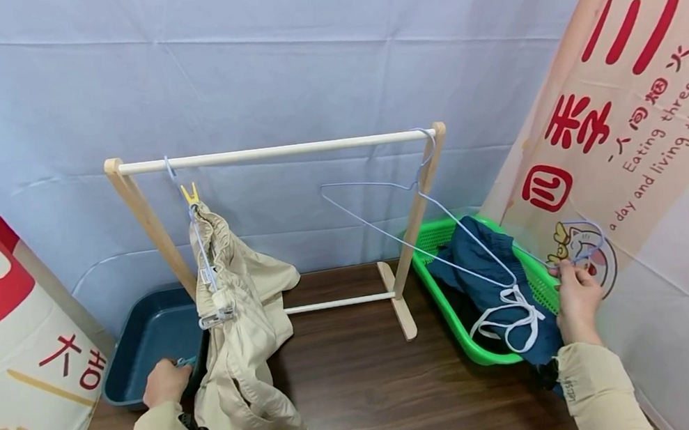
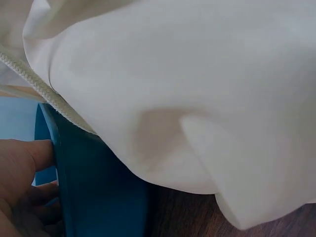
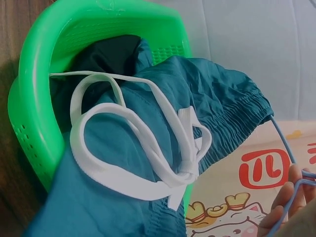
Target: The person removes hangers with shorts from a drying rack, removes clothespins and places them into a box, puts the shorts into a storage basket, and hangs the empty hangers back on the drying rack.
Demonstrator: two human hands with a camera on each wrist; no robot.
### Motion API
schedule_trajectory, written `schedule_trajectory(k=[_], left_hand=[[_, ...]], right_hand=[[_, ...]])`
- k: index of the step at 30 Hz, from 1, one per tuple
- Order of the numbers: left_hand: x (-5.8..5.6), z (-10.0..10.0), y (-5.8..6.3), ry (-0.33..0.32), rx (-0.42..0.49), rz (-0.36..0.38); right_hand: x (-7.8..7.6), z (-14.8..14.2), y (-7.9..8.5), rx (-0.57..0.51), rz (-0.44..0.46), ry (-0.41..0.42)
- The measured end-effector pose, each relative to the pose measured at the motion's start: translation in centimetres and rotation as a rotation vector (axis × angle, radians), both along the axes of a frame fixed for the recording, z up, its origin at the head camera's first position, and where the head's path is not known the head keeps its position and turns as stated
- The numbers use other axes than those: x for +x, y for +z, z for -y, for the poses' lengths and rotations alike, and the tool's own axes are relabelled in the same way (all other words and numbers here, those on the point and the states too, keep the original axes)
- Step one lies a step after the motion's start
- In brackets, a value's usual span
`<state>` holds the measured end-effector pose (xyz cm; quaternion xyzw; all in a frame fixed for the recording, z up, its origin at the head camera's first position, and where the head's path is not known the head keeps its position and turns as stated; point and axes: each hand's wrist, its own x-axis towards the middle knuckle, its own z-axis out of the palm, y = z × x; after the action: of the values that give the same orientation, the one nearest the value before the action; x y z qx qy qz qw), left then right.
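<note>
My right hand [image 1: 578, 295] pinches a light blue wire hanger [image 1: 585, 223] near its hook. Its wire [image 3: 282, 138] runs out from the gathered waistband of teal trousers [image 3: 222, 98], which lie partly over a green basket [image 1: 466, 342] with a white drawstring [image 3: 106, 173] loose on top. On the left, my left hand [image 1: 167, 383] reaches inside the rim of a dark blue basin [image 1: 136, 335]. A small teal piece [image 1: 187, 362] shows at its fingertips; I cannot tell whether it is held. In the left wrist view the basin wall hides part of the fingers.
A wooden rack [image 1: 275, 152] stands between my hands. Beige trousers [image 1: 245, 386] hang from its left end by a yellow clothespin [image 1: 191, 193], overlapping the basin's right side. A bare blue hanger [image 1: 377, 229] hangs at the right end, its lower corner overlapping the teal trousers in view.
</note>
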<state>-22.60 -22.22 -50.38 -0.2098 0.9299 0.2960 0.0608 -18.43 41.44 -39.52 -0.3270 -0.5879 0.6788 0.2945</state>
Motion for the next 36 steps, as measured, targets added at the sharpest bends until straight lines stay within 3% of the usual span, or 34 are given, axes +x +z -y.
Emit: schedule_trajectory(k=[11, 15, 18, 22, 27, 31, 36], left_hand=[[-0.2, 0.6, 0.0, -0.022, 0.025, 0.034], [-0.4, 0.4, 0.2, 0.034, 0.08, -0.031], [-0.6, 0.1, 0.9, 0.118, 0.133, -0.116], [-0.7, -0.3, 2.7, 0.257, 0.208, -0.231], [-0.9, -0.8, 5.9, 0.389, 0.318, -0.378], [-1.1, -1.2, 8.7, 0.423, 0.426, -0.489], [-0.7, -2.3, 12.5, 0.441, 0.528, -0.569]], right_hand=[[0.1, -0.1, 0.1, -0.014, 0.026, 0.005], [0.1, -0.2, 0.0, -0.001, 0.029, 0.009], [0.1, -0.2, -0.1, 0.003, 0.032, 0.01], [0.0, -0.2, -0.2, -0.001, 0.035, 0.011], [0.1, -0.3, -0.1, -0.013, 0.018, 0.011], [0.1, -0.4, -0.1, -0.025, -0.027, -0.007], [0.1, -0.4, 0.1, -0.027, -0.062, -0.032]])
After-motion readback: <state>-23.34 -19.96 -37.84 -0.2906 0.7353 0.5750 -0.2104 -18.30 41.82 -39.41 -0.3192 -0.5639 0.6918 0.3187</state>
